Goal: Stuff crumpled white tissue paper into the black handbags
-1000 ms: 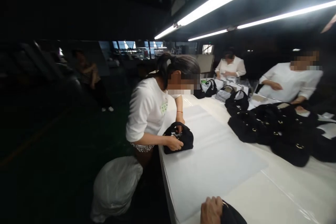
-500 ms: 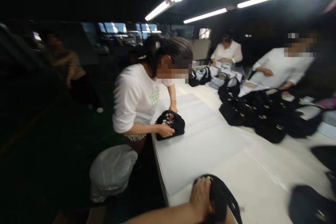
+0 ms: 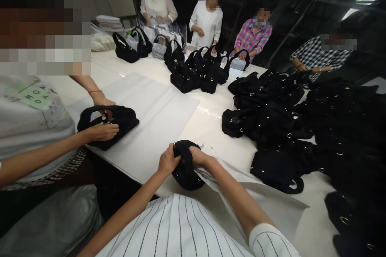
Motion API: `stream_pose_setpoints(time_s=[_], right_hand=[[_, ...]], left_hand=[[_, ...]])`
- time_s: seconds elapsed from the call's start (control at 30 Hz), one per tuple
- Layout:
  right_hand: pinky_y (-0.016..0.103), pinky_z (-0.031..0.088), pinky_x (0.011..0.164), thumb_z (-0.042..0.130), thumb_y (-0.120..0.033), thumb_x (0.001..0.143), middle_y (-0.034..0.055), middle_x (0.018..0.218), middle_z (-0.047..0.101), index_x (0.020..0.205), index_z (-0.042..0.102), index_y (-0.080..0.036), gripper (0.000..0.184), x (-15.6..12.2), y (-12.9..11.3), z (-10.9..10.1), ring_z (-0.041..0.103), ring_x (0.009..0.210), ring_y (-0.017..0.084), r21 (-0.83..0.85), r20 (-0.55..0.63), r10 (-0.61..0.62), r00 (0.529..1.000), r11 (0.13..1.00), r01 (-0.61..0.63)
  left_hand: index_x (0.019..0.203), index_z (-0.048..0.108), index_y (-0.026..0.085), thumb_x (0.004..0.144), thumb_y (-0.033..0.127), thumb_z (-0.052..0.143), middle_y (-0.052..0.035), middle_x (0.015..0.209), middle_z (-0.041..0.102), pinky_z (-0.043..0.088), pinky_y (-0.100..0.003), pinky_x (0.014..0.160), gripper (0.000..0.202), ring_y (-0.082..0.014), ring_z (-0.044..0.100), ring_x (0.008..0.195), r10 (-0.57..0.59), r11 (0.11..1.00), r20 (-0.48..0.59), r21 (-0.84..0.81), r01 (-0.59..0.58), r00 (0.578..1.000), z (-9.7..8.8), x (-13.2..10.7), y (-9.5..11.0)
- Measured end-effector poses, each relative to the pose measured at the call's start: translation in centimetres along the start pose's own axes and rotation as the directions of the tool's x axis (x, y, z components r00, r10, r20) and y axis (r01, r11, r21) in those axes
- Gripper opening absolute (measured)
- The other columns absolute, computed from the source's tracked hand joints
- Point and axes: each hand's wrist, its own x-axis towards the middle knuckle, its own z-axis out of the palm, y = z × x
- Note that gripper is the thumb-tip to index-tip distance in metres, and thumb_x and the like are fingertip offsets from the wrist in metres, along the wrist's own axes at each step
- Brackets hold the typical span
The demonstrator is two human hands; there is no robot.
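Observation:
A small black handbag [image 3: 186,168] lies at the near edge of the white table [image 3: 211,116], right in front of me. My left hand [image 3: 168,160] grips its left side with fingers curled. My right hand [image 3: 199,156] is closed on its top right, by the opening. Under my right forearm lies a sheet of white tissue paper [image 3: 265,196].
A co-worker on my left holds another black handbag [image 3: 108,122] on a large white sheet [image 3: 157,116]. Several black bags are piled at the right [image 3: 301,120] and stand in the middle [image 3: 196,72]. Several other people stand along the far side. A grey plastic sack [image 3: 51,225] sits on the floor at lower left.
The view has swung right and down. Both my hands are now on the bag in front of me; earlier only my left hand showed, at the bottom edge, on a bag.

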Motion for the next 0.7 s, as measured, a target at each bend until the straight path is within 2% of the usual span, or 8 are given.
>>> stream_pose_setpoints(time_s=[0.13, 0.2, 0.27, 0.37, 0.43, 0.5, 0.6, 0.7], right_hand=[[0.026, 0.053, 0.076, 0.041, -0.007, 0.073, 0.0054, 0.085, 0.072, 0.082, 0.070, -0.014, 0.031, -7.4, -3.3, -2.8, 0.066, 0.080, 0.017, 0.379, -0.136, 0.222, 0.966, 0.912, -0.156], [0.025, 0.054, 0.068, 0.040, -0.011, 0.075, 0.0050, 0.075, 0.070, 0.081, 0.069, -0.014, 0.030, -11.9, -5.5, -3.1, 0.067, 0.072, 0.016, 0.586, 0.013, 0.275, 0.961, 0.777, -0.230], [0.024, 0.053, 0.061, 0.044, -0.016, 0.078, 0.0037, 0.071, 0.069, 0.081, 0.070, -0.014, 0.027, -15.7, -6.7, -2.2, 0.066, 0.063, 0.015, 0.635, 0.283, 0.221, 0.934, 0.687, -0.354], [0.027, 0.053, 0.062, 0.059, -0.032, 0.081, 0.0059, 0.072, 0.069, 0.089, 0.072, -0.012, 0.025, -18.8, -4.9, 1.0, 0.065, 0.063, 0.017, 0.567, 0.430, 0.323, 0.843, 0.631, -0.530], [0.033, 0.054, 0.073, 0.071, -0.046, 0.076, 0.0118, 0.088, 0.071, 0.108, 0.068, -0.009, 0.049, -19.0, -2.0, 3.3, 0.067, 0.081, 0.023, 0.601, 0.268, 0.511, 0.817, 0.574, -0.556], [0.036, 0.050, 0.090, 0.076, -0.052, 0.071, 0.0165, 0.119, 0.064, 0.127, 0.058, -0.011, 0.072, -18.0, 0.9, 4.6, 0.060, 0.109, 0.028, 0.736, 0.030, 0.627, 0.778, 0.513, -0.442], [0.035, 0.045, 0.100, 0.076, -0.050, 0.072, 0.0112, 0.139, 0.051, 0.131, 0.054, -0.019, 0.070, -15.1, 3.3, 3.9, 0.048, 0.126, 0.026, 0.915, -0.146, 0.698, 0.701, 0.365, -0.173], [0.032, 0.051, 0.086, 0.076, -0.043, 0.073, 0.0105, 0.130, 0.059, 0.124, 0.058, -0.018, 0.060, -11.5, 4.0, 1.0, 0.056, 0.115, 0.025, 0.974, -0.150, 0.726, 0.671, 0.226, -0.027]], left_hand=[[0.103, 0.047, 0.021, 0.084, 0.025, 0.054, -0.0049, 0.083, 0.067, 0.041, -0.027, 0.065, 0.021, -0.0233, 0.067, 0.079, -0.076, 0.997, -0.083, -0.015, 0.075, 0.994, 0.3, -0.3, -0.5], [0.101, 0.047, 0.021, 0.082, 0.026, 0.057, -0.0049, 0.081, 0.067, 0.041, -0.027, 0.064, 0.021, -0.0236, 0.067, 0.077, -0.139, 0.990, -0.129, -0.045, 0.134, 0.982, 0.6, -0.2, -0.7], [0.099, 0.047, 0.021, 0.081, 0.029, 0.059, -0.0041, 0.079, 0.066, 0.041, -0.027, 0.064, 0.023, -0.0239, 0.066, 0.076, -0.183, 0.982, -0.183, -0.074, 0.172, 0.966, 0.9, -0.2, -0.9], [0.099, 0.046, 0.021, 0.081, 0.033, 0.060, -0.0028, 0.075, 0.064, 0.041, -0.028, 0.063, 0.026, -0.0241, 0.065, 0.072, -0.192, 0.980, -0.256, -0.094, 0.173, 0.947, 1.2, -0.7, -1.4], [0.099, 0.045, 0.021, 0.081, 0.035, 0.061, -0.0023, 0.073, 0.063, 0.041, -0.029, 0.063, 0.028, -0.0240, 0.065, 0.071, -0.177, 0.983, -0.284, -0.092, 0.157, 0.942, 1.6, -1.7, -1.8], [0.099, 0.045, 0.020, 0.080, 0.037, 0.062, -0.0020, 0.072, 0.062, 0.043, -0.029, 0.063, 0.030, -0.0242, 0.064, 0.070, -0.175, 0.984, -0.284, -0.086, 0.157, 0.943, 2.3, -3.3, -2.1], [0.102, 0.047, 0.020, 0.080, 0.040, 0.061, -0.0040, 0.076, 0.063, 0.045, -0.030, 0.065, 0.033, -0.0245, 0.065, 0.074, -0.144, 0.989, -0.227, -0.071, 0.131, 0.963, 3.3, -6.5, -2.1], [0.104, 0.051, 0.018, 0.081, 0.041, 0.059, -0.0041, 0.077, 0.065, 0.047, -0.028, 0.064, 0.034, -0.0206, 0.065, 0.070, 0.058, 0.990, 0.095, -0.133, -0.045, 0.994, 2.0, -8.9, -1.8]])
